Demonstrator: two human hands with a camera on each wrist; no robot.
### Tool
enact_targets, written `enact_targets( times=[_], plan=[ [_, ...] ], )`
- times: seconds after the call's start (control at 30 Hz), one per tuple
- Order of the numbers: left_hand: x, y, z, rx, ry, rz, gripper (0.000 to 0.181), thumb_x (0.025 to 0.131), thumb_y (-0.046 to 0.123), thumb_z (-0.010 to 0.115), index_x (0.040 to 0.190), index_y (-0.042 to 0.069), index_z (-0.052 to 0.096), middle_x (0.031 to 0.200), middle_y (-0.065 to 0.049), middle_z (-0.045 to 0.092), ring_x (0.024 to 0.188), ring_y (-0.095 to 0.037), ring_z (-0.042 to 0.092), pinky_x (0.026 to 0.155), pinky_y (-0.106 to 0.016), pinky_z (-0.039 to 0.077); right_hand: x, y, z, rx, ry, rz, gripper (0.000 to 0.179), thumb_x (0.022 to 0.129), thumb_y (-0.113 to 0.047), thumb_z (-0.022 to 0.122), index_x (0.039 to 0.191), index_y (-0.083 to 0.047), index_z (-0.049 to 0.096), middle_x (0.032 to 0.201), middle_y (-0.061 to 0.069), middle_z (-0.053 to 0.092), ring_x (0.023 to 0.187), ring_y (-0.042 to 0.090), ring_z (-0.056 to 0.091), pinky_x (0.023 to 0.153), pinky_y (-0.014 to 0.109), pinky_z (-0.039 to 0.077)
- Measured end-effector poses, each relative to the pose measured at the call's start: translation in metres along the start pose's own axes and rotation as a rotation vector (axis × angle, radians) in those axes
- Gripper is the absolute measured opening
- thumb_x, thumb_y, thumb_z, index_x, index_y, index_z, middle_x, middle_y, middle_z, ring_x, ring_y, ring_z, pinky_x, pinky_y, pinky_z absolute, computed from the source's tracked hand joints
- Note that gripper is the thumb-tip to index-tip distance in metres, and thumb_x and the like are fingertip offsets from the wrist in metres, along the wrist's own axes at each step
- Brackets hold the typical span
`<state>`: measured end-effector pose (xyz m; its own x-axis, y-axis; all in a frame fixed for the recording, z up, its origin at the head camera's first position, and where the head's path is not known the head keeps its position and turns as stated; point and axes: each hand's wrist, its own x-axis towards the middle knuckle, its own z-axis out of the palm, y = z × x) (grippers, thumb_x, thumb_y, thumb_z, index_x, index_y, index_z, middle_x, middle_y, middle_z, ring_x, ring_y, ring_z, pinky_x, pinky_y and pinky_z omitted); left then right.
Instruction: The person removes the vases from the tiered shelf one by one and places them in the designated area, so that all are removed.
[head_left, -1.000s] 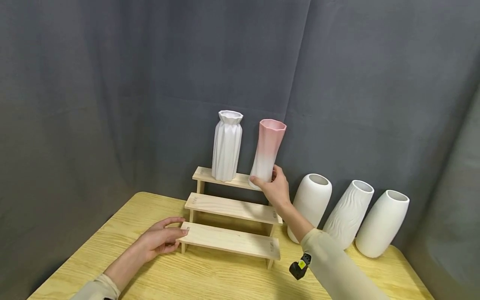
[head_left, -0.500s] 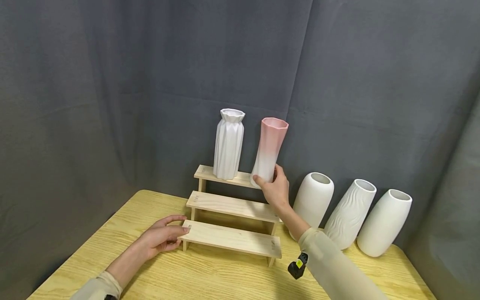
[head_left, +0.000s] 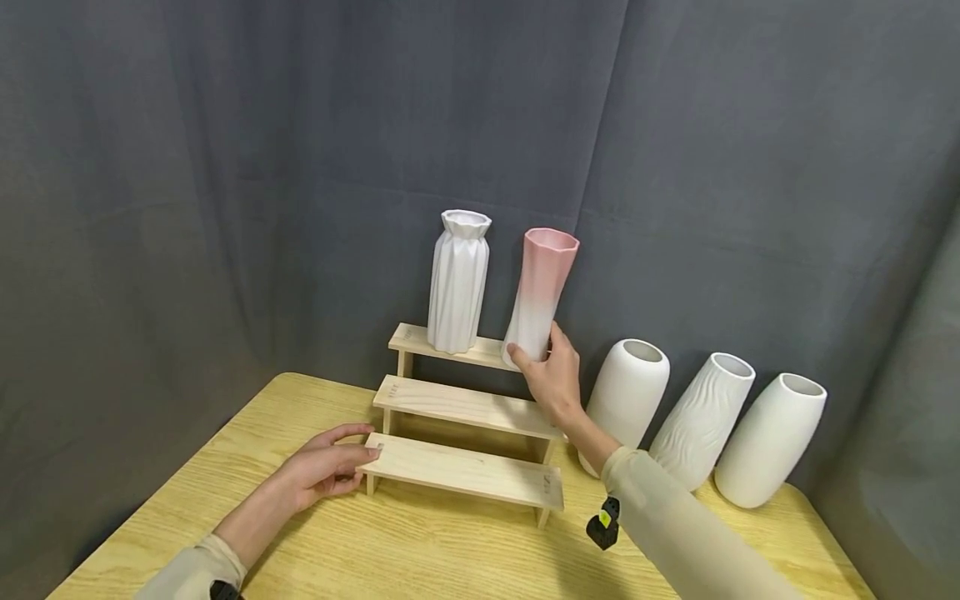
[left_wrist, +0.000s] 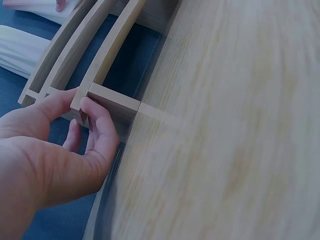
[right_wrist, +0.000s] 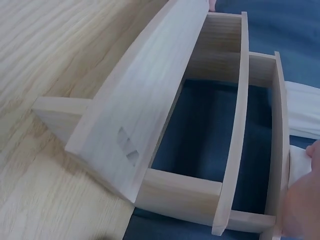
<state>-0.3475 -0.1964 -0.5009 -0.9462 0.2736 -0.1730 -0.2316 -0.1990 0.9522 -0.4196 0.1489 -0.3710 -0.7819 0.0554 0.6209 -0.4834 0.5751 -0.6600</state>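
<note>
Right hand point(head_left: 556, 380) grips the pink-topped vase point(head_left: 539, 287) mouth up, long axis near-vertical.

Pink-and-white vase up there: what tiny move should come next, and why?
I'd probably settle the pink-and-white vase squarely on the top step. The right grip holds it low, and the pictures don't show whether its base sits fully on that step. The left grip holds the end of the bottom step, which may help steady things.

One vase point(head_left: 540, 292) fades pink to white; the table point(head_left: 420, 550) is yellow-grained.
</note>
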Motion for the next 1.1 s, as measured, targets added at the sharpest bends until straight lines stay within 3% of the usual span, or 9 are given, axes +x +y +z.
enact_targets(
  times=[0.27, 0.77, 1.1],
  plan=[
    [-0.003, 0.001, 0.001, -0.058, -0.002, -0.012, 0.072, 0.094, 0.008, 0.074, 0.155, 0.003, 0.035, 0.113, -0.014, 0.060, 0.066, -0.008, 0.050, 0.066, -0.023, 0.053, 0.003, 0.000, -0.005, 0.009, -0.002, 0.041, 0.053, 0.082, -0.028, 0.087, 0.127, -0.010, 0.064, 0.110, 0.011, 0.069, 0.099, 0.027, 0.067, 0.080, 0.043, 0.058],
    [-0.001, -0.001, 0.002, -0.066, 0.001, -0.018, 0.070, 0.094, 0.006, 0.074, 0.153, 0.001, 0.036, 0.099, -0.009, 0.063, 0.062, -0.006, 0.047, 0.063, -0.021, 0.052, 0.004, 0.002, -0.010, 0.007, -0.058, 0.047, 0.051, 0.082, -0.028, 0.088, 0.123, -0.009, 0.066, 0.108, 0.010, 0.071, 0.098, 0.025, 0.068, 0.079, 0.042, 0.058],
    [0.001, 0.000, 0.002, -0.069, 0.012, -0.016, 0.070, 0.093, 0.006, 0.075, 0.152, 0.001, 0.038, 0.101, -0.010, 0.064, 0.065, -0.008, 0.051, 0.064, -0.021, 0.052, 0.002, -0.010, -0.019, -0.007, -0.074, 0.027, 0.049, 0.080, -0.025, 0.090, 0.118, -0.003, 0.068, 0.103, 0.013, 0.074, 0.094, 0.025, 0.071, 0.078, 0.040, 0.059]
  ],
)
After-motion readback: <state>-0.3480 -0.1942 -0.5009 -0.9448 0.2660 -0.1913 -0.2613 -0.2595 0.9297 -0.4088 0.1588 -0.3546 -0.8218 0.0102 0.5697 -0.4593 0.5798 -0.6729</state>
